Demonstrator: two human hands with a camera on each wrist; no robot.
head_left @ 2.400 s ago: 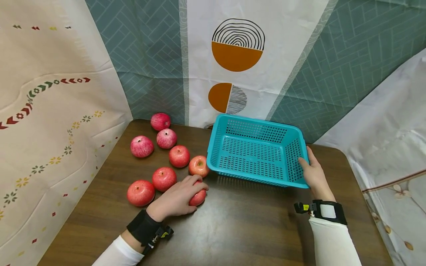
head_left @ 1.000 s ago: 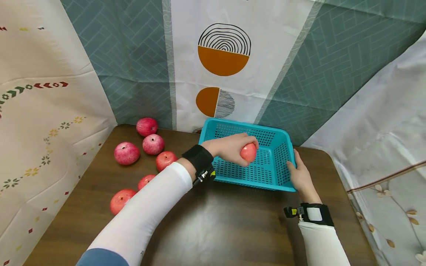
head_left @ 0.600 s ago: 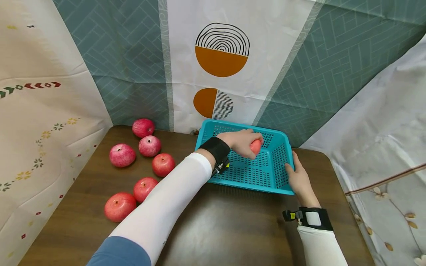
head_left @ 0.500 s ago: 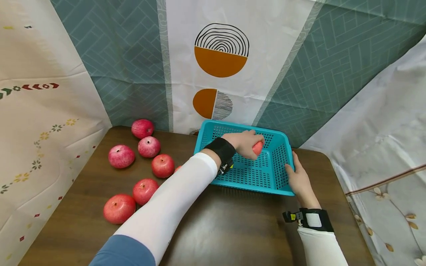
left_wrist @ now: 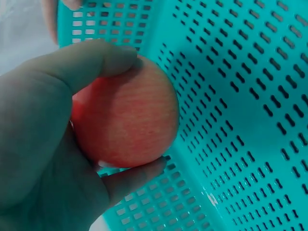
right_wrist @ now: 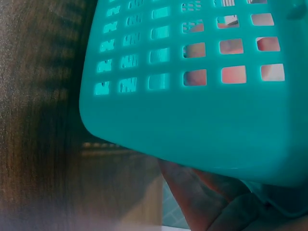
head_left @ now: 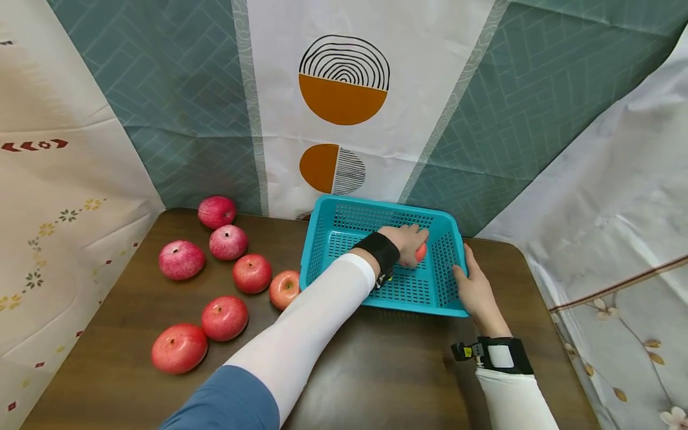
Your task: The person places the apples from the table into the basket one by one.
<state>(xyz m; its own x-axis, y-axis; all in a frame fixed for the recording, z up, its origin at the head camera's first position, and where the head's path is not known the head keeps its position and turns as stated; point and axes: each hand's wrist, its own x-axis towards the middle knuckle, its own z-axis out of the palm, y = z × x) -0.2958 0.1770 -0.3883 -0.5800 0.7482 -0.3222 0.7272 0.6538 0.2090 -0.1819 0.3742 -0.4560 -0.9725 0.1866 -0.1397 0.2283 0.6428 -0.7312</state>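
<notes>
A turquoise perforated plastic basket [head_left: 414, 306] sits at the back of the brown table. My left hand [head_left: 405, 243] reaches down inside it towards its right end, gripping a red apple [head_left: 421, 252]. In the left wrist view, the thumb lies over one side of that apple [left_wrist: 132, 115] and fingers curl round the other, close to the basket's floor. My right hand [head_left: 477, 292] holds the basket's right rim, thumb inside and fingers outside. Only part of this hand [right_wrist: 207, 197] shows below the basket wall [right_wrist: 192, 130] in the right wrist view.
Several more apples stand on the table's left, including a paler one [head_left: 285, 289] beside the basket's left end and a large red one [head_left: 180, 348] nearer the front. Patterned cloth [head_left: 344, 36] hangs behind the table and at both sides.
The left hand picked the apple up from the table, carried it rightward over the basket and lowered it inside. The right hand kept its hold on the rim.
</notes>
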